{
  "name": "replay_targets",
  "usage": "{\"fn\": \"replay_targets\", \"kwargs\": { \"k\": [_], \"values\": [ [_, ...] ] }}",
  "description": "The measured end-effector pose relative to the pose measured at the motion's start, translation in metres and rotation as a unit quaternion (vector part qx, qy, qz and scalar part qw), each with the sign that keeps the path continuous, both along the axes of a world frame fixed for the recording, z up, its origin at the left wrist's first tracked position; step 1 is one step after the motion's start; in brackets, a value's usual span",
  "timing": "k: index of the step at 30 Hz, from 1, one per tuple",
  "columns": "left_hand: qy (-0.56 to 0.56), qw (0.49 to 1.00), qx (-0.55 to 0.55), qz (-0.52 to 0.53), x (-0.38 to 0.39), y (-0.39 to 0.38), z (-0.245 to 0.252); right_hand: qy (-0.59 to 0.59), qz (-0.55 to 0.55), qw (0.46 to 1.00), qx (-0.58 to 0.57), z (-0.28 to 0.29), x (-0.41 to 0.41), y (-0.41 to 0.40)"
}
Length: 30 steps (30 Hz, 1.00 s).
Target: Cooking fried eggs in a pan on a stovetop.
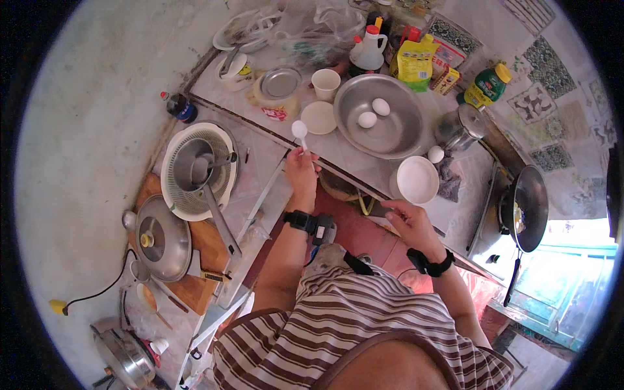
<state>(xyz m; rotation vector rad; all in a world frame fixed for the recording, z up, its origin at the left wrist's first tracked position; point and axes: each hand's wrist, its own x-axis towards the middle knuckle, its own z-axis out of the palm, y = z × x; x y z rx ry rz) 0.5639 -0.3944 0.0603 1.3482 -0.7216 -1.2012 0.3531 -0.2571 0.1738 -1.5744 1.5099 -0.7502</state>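
Between the fingers of my left hand (302, 171) is a small white plastic spoon (299, 130), its bowl heaped with a white powder. This hand is at the counter's front edge, with the spoon pointing over the worktop. Close to the spoon lies a round cream lid (319, 117). My right hand (413, 225) is empty, fingers apart, at the same edge. Just beyond it stands a white tub (394, 184) with white contents. A steel basin (385, 139) behind holds two white eggs (374, 113). Another egg (436, 154) rests beside the tub.
To the right, a frying pan (535, 207) with yellow-white food sits on the stove (485, 209), handle jutting forward. A colander (168, 170) holding a saucepan and a pan lid (165, 243) occupy the left surface. Bottles and packets, including a yellow pouch (414, 63), line the back.
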Motion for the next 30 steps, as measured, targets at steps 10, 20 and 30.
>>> {"fn": "replay_targets", "kwargs": {
  "k": [10, 20, 30],
  "values": [
    [-0.243, 0.963, -0.076, -0.092, -0.005, -0.051, -0.025, -0.011, 0.015, 0.998, 0.061, -0.026, 0.03, -0.025],
    [0.02, 0.998, 0.042, -0.051, 0.049, 0.054, -0.02, -0.071, 0.116, 0.991, 0.009, -0.05, 0.082, -0.058],
    [0.054, 0.983, 0.128, 0.117, 0.192, 0.154, -0.099, -0.234, 0.116, 0.945, 0.196, -0.042, 0.281, -0.17]
  ]
}}
